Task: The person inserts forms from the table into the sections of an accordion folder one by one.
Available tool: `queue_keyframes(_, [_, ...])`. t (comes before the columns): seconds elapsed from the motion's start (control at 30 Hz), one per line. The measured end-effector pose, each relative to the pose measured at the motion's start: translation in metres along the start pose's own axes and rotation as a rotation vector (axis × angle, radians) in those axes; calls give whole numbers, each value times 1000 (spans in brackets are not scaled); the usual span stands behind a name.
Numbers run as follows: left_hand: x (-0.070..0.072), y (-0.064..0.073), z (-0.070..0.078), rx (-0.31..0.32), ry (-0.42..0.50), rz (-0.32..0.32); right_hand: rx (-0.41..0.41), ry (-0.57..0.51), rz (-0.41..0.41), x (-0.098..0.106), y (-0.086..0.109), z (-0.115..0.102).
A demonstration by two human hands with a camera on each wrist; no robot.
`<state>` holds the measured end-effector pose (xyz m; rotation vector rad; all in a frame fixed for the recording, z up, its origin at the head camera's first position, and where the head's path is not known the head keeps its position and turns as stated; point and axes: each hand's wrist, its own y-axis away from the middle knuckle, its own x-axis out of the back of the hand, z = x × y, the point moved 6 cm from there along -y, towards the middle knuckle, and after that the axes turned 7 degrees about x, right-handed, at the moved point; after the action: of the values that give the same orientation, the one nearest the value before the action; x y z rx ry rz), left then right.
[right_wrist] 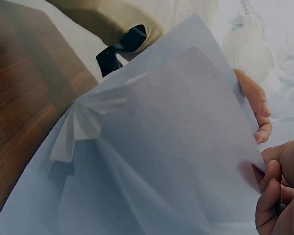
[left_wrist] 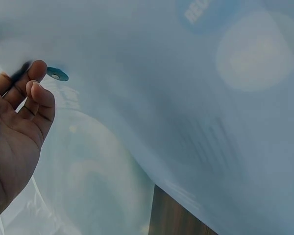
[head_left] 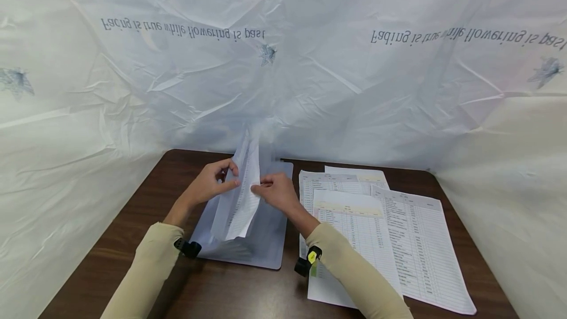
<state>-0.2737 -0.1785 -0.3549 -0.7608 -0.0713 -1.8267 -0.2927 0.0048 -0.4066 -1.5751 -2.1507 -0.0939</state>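
A pale, translucent folder [head_left: 272,240] lies opened on the dark wooden table, its leaves standing upright. My left hand [head_left: 210,183] grips the left leaf, a translucent plastic one [head_left: 221,215], near its upper edge. In the right wrist view its fingers [right_wrist: 254,95] curl round that edge. My right hand [head_left: 279,191] pinches the edge of a printed paper sheet [head_left: 248,206] that stands against the leaf. In the right wrist view the sheet [right_wrist: 186,117] appears behind or against clear plastic; I cannot tell which. A small teal disc [left_wrist: 57,74] shows beside the left fingertips in the left wrist view.
Several printed sheets [head_left: 421,245] overlap on the right of the table, partly under the right forearm. A white plastic curtain [head_left: 310,87] with lettering hangs behind and at both sides. Bare wood [head_left: 248,294] shows at the front. Each wrist wears a black band [head_left: 188,248].
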Motion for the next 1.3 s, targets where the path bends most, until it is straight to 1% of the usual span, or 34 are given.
queue_keyframes(0.17, [-1, 0, 1, -2, 0, -4, -3, -26, -1, 2, -1, -1])
queue_keyframes(0.33, [-2, 0, 3, 5, 0, -1, 11, 9, 16, 2, -3, -1])
queue_keyframes(0.57, [-3, 0, 3, 18, -4, -7, 116, 115, 35, 0, -4, -4])
queue_keyframes(0.63, [-2, 0, 2, 22, -6, -4, 125, 133, 39, 0, -4, -4])
queue_keyframes(0.83, [-2, 0, 2, 23, -9, 3, 101, 168, 41, 2, -2, -4])
queue_keyframes(1.07, [0, -1, 0, 17, -21, 11, 97, 122, 48, 8, 1, -8])
queue_keyframes(1.17, [1, -3, -17, 20, -36, 19, 115, 95, 51, 12, 5, -11])
queue_keyframes(1.3, [2, -5, -40, 28, -42, 30, 174, 68, 59, 19, 9, -15])
